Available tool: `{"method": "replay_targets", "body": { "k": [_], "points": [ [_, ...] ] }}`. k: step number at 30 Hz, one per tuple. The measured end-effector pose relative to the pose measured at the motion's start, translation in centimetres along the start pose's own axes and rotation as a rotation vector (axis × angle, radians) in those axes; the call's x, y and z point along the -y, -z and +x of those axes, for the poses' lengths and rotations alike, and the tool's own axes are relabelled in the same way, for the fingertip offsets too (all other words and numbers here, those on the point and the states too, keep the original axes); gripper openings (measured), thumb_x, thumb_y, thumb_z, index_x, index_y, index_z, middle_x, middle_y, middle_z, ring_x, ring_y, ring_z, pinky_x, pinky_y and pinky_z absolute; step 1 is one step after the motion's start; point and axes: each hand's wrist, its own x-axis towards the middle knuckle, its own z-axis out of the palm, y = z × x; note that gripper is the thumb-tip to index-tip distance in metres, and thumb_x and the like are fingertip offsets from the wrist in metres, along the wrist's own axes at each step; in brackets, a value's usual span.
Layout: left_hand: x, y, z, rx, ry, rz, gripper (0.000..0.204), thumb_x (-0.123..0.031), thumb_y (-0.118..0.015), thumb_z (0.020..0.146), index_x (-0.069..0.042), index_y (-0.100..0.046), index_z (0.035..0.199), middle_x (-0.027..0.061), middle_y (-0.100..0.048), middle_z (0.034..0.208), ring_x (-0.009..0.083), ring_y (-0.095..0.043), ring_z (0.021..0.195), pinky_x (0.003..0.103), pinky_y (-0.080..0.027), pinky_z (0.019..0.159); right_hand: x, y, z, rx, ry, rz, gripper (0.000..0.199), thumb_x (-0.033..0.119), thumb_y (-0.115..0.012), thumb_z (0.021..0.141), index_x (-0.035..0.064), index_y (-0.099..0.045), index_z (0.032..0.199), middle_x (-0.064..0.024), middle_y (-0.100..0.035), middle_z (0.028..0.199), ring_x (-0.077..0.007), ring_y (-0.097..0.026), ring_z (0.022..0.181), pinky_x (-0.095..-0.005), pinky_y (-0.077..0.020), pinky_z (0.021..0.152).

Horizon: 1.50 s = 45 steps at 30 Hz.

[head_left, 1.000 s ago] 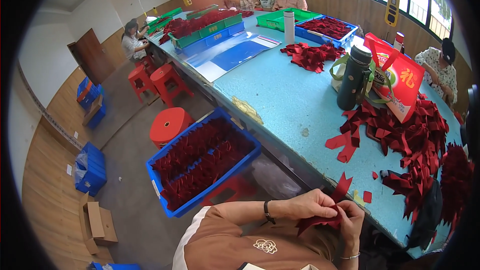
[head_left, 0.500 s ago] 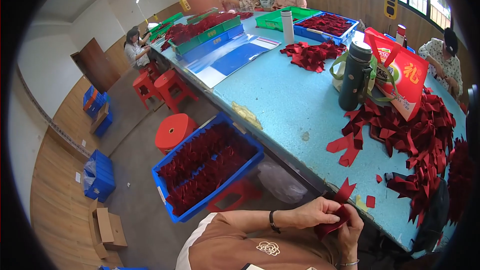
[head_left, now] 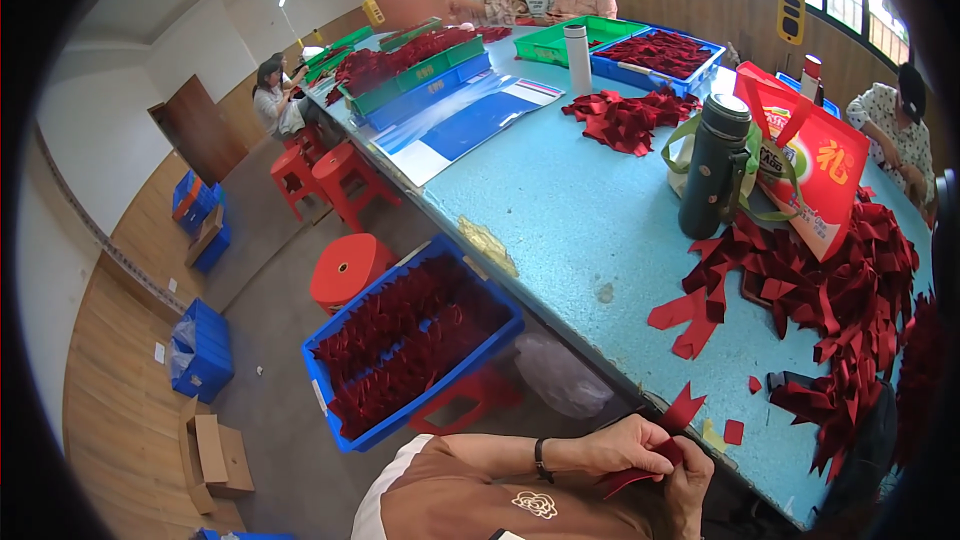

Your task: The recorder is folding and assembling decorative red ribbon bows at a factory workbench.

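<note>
Both of my hands meet close to my chest at the bottom of the view. My left hand (head_left: 622,445) pinches a dark red ribbon piece (head_left: 648,468), and my right hand (head_left: 690,480) grips the same piece from below. A forked end of red ribbon (head_left: 686,406) sticks up just above my fingers. A big heap of red ribbon pieces (head_left: 840,290) lies on the light blue table (head_left: 580,210) to my right. A blue crate (head_left: 412,348) full of red pieces sits on a stool to my left.
A dark flask (head_left: 714,166) and a red printed bag (head_left: 808,172) stand on the table. Further back are a white cylinder (head_left: 577,59), green and blue trays of red pieces, red stools (head_left: 346,268), blue floor crates, a cardboard box (head_left: 215,456). Several people sit working around the table.
My hands have stayed together on the red piece, shifting slightly right and lower. The camera view has tilted a little toward the table.
</note>
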Motion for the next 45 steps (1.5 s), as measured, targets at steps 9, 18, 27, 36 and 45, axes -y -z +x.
{"method": "replay_targets", "body": {
  "k": [9,18,27,36,45],
  "points": [
    [-0.1,2.1,0.0,0.138,0.135,0.002,0.011,-0.013,-0.061,0.089,-0.003,-0.061,0.094,0.0,-0.064,0.071,0.002,-0.047,0.047,0.016,-0.032,0.038,-0.8,-1.0,0.9,0.013,-0.166,-0.137,0.014,0.0,-0.056,0.075,-0.0024,-0.062,0.087,-0.0129,-0.062,0.073,-0.0207,-0.061,0.064,-0.03,-0.0468,0.06],
    [-1.6,2.2,-1.4,0.177,0.142,0.083,0.014,-0.018,-0.058,0.091,-0.004,-0.06,0.086,-0.0008,-0.062,0.068,0.0019,-0.043,0.043,0.016,-0.03,0.037,2.4,-4.2,0.3,-0.215,-0.114,0.258,0.019,0.012,-0.061,0.078,-0.0023,-0.063,0.091,-0.0046,-0.063,0.077,-0.0105,-0.058,0.069,-0.0254,-0.0462,0.061],
    [-0.9,-13.4,13.6,0.028,0.205,0.794,0.023,-0.021,-0.059,0.088,-0.003,-0.064,0.075,0.0001,-0.06,0.064,0.0066,-0.055,0.059,0.026,-0.046,0.053,-2.0,17.4,-2.1,0.077,-0.177,0.243,0.025,0.01,-0.05,0.091,-0.0004,-0.06,0.111,-0.0102,-0.068,0.09,-0.0176,-0.065,0.083,-0.0299,-0.0514,0.075],
    [11.3,-29.2,25.1,0.628,-0.65,0.949,0.013,-0.014,-0.057,0.092,-0.002,-0.061,0.088,0.0048,-0.061,0.075,0.0102,-0.054,0.056,0.022,-0.039,0.044,-3.2,33.7,-14.9,-0.327,0.003,0.69,0.026,0.023,-0.05,0.097,0.0004,-0.061,0.091,-0.0009,-0.061,0.068,-0.0068,-0.058,0.06,-0.0212,-0.0461,0.055],
    [15.5,-40.7,27.7,0.444,-0.059,1.034,0.021,-0.017,-0.061,0.091,-0.002,-0.065,0.104,0.007,-0.064,0.076,0.0105,-0.056,0.067,0.02,-0.045,0.063,-0.4,42.8,-23.2,-0.668,0.171,0.208,0.024,0.019,-0.045,0.098,0.0013,-0.061,0.098,-0.0012,-0.063,0.077,-0.0077,-0.059,0.069,-0.0222,-0.0463,0.062]
  ]
}}
